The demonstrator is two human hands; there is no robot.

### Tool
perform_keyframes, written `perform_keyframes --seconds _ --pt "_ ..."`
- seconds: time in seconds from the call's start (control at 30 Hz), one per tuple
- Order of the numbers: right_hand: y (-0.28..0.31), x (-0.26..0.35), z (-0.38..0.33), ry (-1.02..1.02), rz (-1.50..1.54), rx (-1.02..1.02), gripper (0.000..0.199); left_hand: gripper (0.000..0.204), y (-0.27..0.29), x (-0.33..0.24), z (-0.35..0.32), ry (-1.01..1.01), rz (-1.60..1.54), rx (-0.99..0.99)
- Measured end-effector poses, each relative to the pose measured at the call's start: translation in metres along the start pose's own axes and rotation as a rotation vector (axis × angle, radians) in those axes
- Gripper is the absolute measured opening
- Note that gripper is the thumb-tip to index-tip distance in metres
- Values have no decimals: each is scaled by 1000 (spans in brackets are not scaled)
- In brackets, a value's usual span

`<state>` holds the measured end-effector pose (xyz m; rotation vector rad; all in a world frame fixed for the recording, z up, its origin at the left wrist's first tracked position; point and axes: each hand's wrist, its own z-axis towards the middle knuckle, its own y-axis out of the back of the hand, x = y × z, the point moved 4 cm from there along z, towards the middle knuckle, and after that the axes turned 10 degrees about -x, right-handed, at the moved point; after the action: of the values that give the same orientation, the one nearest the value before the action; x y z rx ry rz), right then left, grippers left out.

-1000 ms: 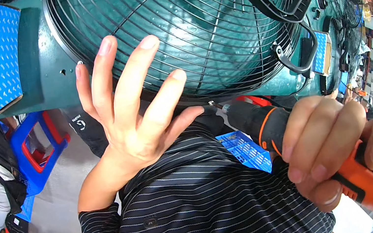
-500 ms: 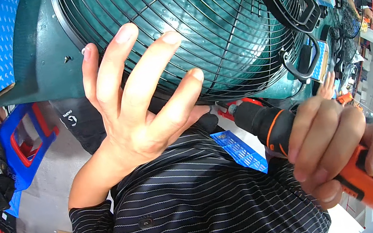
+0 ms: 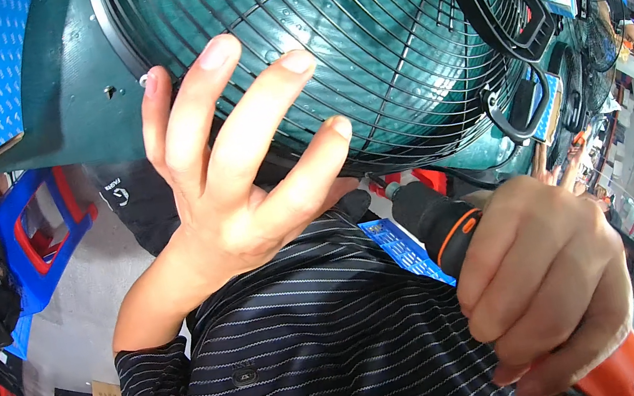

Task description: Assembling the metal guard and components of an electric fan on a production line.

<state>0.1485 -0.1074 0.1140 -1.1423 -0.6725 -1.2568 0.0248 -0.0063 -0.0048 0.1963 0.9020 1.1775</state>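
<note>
In the head view, my right hand (image 3: 547, 276) wraps fully round the power screwdriver (image 3: 435, 219). The tool is outside the green surface's (image 3: 80, 79) near edge, its long axis running up and left from my grip, its bit (image 3: 375, 184) pointing at the rim of the wire fan guard (image 3: 386, 58). The round guard lies along that edge. My left hand (image 3: 226, 188) is nearer it, fingers spread over the rim, gripping nothing visible; I can't tell whether the bit touches.
</note>
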Motion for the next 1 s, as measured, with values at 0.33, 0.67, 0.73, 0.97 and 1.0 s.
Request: perform_keyframes --seconds 0.33,0.67,0.73,0.97,1.0 --pt "23 64 -49 298 119 -124 28 66 6 -9 8 -15 52 46" --pt "43 105 -202 638 -174 -1177 43 58 -54 -116 116 -342 -341 327" --pt "44 96 -218 593 -186 -1265 41 54 -78 -141 126 -414 -265 387" --pt "55 63 -244 400 -196 -1390 39 58 -104 -158 162 25 -339 730" --pt "59 58 -245 411 -139 -1410 37 60 -98 -158 172 96 -357 738"
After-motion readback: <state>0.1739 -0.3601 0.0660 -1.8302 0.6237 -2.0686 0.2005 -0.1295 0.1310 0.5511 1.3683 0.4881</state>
